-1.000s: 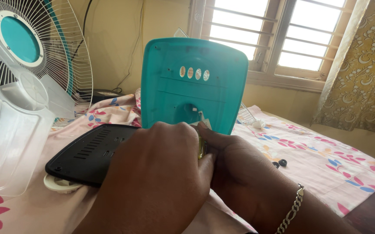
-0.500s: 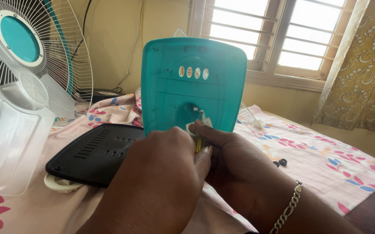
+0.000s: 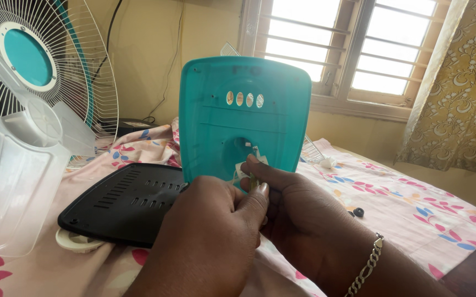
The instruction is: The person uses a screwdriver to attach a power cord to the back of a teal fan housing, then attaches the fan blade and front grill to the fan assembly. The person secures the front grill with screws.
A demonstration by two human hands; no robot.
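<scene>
The left hand (image 3: 208, 231) and the right hand (image 3: 298, 220) are pressed together, and their fingertips (image 3: 252, 164) pinch a small white and yellow part (image 3: 250, 175) between them. How the left hand grips it is hidden by its own back. The part sits right at the round hole low in the teal panel (image 3: 244, 118). The panel stands upright on its bottom edge, just behind the hands, and the fingers touch its lower face. A silver bracelet (image 3: 367, 267) hangs on the right wrist. To the left of the hands, a flat black cover (image 3: 125, 201) lies touching the panel's foot, and a small white disc (image 3: 76, 241) peeks out from under its near corner. Further left stands a clear plastic piece (image 3: 15, 181), and behind it is a white fan guard (image 3: 34, 66) with a teal middle. To the right of the hands there is open room on the sheet, with only two small black rings (image 3: 356, 212) and a little white bit (image 3: 327, 162) on it. Everything rests on a pink flowered sheet (image 3: 414, 203). Behind are a yellow wall, a barred window (image 3: 359, 49) and a yellow curtain (image 3: 460, 82).
</scene>
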